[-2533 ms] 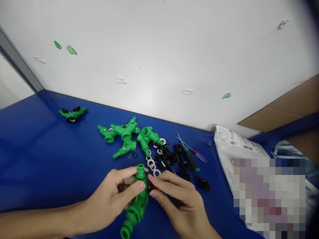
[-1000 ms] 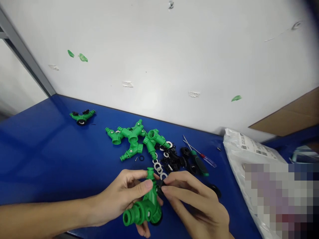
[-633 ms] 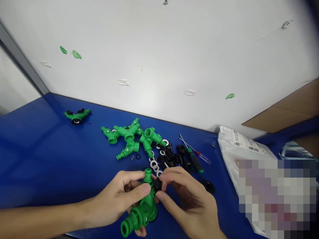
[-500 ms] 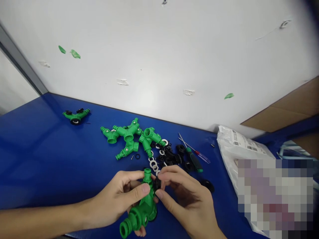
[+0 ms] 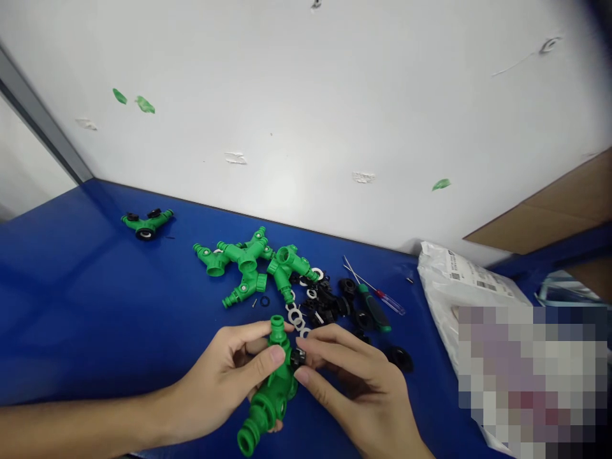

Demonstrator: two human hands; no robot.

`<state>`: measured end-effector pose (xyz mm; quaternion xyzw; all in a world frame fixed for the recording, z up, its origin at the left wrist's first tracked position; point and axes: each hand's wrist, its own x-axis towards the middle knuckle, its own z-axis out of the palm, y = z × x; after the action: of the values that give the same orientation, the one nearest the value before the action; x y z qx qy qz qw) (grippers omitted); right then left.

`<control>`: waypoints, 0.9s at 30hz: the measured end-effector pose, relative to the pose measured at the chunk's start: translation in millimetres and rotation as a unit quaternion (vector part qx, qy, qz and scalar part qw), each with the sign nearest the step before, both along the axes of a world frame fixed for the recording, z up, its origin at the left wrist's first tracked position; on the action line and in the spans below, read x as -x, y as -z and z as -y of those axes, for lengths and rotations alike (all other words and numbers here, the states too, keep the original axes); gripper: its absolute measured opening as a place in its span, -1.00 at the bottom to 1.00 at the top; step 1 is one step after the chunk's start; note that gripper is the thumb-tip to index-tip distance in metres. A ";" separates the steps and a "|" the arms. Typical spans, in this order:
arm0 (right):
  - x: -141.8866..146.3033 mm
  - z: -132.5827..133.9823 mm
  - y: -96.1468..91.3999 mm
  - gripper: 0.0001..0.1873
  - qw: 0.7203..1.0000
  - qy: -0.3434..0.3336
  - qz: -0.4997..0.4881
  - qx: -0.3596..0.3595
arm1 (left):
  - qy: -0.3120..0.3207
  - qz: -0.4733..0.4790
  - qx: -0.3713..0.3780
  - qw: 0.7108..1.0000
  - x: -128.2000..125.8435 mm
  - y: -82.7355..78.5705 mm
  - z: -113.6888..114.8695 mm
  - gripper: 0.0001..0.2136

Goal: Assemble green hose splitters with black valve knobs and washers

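One branched green plastic hose connector with ribbed ends sits in our left hand, slanting across the grip with its lower end towards us. Our left thumb presses on its near side just below the narrow top end, while the other fingers curl behind it, one fingertip showing beneath. At its right side, touching or just beside it, is a small black plastic knob, pinched between the thumb and fingers of our right hand; we cannot tell whether the knob is seated.

Beyond our fingers, on the blue tabletop, lie a cluster of similar green plastic connectors, flat white rings and a pile of black plastic parts. Right of these rest a screwdriver with a green-and-black handle and one with a clear, red-collared handle, their shafts crossing.
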<state>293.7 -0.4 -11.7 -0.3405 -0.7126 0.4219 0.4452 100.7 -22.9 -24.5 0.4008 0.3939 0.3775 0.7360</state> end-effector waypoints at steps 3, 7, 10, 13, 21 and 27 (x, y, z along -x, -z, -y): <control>0.4 0.3 1.9 -0.62 1.000 -0.010 0.007 0.022 | -0.011 -0.049 -0.047 0.998 0.4 0.2 0.4 -0.62; -1.6 0.6 3.6 -0.60 0.999 -0.037 0.009 0.037 | -0.008 -0.115 -0.140 0.983 0.8 -2.1 -0.8 -0.69; -3.0 0.3 6.3 -0.65 0.997 -0.038 0.007 0.068 | -0.005 -0.112 -0.184 0.977 0.1 -5.7 -0.9 -0.72; -3.2 0.4 10.7 -0.69 0.992 -0.035 -0.002 0.118 | -0.004 -0.099 -0.210 0.973 -0.4 -6.8 0.4 -0.73; 1.9 2.9 15.1 -0.64 0.999 -0.020 -0.026 0.028 | -0.031 -0.164 -0.200 0.965 2.3 1.7 4.3 -0.72; 3.3 -0.8 6.7 -0.71 0.999 -0.022 -0.023 -0.010 | -0.017 -0.079 -0.068 0.994 0.5 -0.9 2.6 -0.58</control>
<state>290.3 0.5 -18.4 -0.3104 -0.7138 0.4322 0.4553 100.2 -25.5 -23.6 0.4721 0.4306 0.3830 0.6671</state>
